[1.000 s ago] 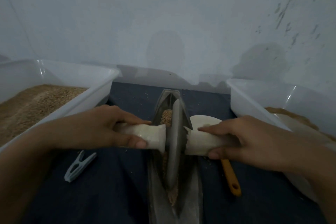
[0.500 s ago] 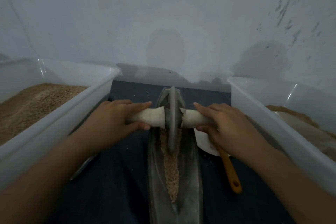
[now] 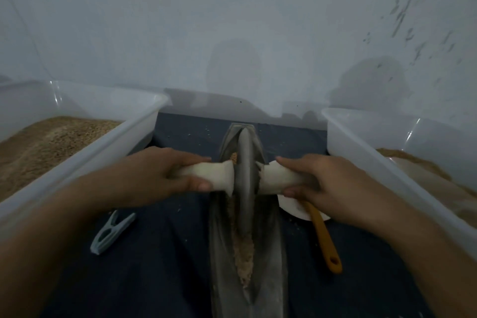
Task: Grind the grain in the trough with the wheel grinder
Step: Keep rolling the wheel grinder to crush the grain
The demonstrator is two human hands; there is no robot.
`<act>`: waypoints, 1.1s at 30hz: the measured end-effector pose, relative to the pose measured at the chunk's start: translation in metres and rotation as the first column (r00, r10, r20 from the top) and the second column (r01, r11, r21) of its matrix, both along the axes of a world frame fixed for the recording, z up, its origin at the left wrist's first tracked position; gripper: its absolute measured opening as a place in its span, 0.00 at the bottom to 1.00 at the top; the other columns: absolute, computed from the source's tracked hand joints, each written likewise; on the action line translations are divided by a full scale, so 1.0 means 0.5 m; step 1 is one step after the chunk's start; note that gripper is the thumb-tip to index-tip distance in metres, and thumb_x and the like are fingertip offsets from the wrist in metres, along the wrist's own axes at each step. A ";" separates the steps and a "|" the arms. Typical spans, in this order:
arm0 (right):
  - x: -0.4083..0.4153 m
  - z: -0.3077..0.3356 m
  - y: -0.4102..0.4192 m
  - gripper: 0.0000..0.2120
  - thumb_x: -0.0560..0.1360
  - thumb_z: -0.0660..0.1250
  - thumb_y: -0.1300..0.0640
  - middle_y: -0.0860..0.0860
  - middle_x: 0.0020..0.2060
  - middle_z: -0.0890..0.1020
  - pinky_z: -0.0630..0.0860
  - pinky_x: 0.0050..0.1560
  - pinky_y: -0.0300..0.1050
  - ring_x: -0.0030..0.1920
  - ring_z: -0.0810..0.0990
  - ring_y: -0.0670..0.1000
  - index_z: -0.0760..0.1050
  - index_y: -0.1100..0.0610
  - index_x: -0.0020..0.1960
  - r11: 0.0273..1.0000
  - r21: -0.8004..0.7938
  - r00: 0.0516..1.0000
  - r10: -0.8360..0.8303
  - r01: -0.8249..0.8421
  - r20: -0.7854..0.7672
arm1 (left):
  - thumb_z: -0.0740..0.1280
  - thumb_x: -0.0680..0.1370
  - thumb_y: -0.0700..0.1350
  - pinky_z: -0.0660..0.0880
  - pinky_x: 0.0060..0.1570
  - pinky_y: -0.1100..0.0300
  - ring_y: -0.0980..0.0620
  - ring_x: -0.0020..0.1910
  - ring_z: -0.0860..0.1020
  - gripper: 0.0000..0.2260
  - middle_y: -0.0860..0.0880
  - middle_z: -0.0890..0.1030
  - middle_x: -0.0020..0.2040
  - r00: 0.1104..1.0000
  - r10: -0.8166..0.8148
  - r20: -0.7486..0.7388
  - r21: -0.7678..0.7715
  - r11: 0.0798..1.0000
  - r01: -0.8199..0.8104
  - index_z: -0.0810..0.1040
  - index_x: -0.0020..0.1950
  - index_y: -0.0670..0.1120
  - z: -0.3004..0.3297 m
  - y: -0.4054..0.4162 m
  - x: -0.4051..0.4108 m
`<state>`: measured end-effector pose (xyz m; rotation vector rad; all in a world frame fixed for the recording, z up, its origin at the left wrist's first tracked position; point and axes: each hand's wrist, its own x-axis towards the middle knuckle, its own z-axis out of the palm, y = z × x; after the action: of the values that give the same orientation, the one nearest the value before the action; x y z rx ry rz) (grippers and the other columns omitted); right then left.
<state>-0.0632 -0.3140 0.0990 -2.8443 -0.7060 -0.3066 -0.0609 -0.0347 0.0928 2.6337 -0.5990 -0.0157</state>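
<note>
At the middle of the dark blue cloth (image 3: 165, 266), your left hand (image 3: 152, 175) and right hand (image 3: 327, 183) each wrap fingers and thumb round a white-wrapped handle (image 3: 206, 175) on either side of the wheel grinder (image 3: 245, 178). Its grey disc stands upright on edge in the far half of the long metal trough (image 3: 271, 240), which runs from you toward the wall. Grain (image 3: 244, 253) lies along the trough's channel nearer you, with a little showing beside the disc at its far left. Left of the trough a grey clothes peg (image 3: 112, 233) rests on the cloth; right of it an orange-handled tool (image 3: 325, 237) lies over a white dish (image 3: 291, 208). Loose specks dot the cloth. Clear plastic bins flank the work: the left bin (image 3: 124, 137) holds brown grain, the right bin (image 3: 361, 152) holds a paler heap. Behind stands a pale, marked wall (image 3: 232, 20) in dim light.
</note>
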 end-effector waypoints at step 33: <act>0.013 -0.004 0.002 0.27 0.75 0.62 0.43 0.43 0.53 0.77 0.60 0.44 0.35 0.51 0.71 0.43 0.60 0.43 0.72 0.989 -0.146 0.989 0.030 -0.009 0.146 | 0.59 0.62 0.73 0.67 0.45 0.75 0.69 0.48 0.74 0.26 0.68 0.75 0.48 0.972 0.005 0.234 -0.031 1.000 0.002 0.66 0.60 0.73 -0.013 0.000 0.010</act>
<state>-0.0566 -0.3132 0.0971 -2.9734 -0.8158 -0.4862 -0.0557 -0.0347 0.0862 2.6248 -0.6682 0.3062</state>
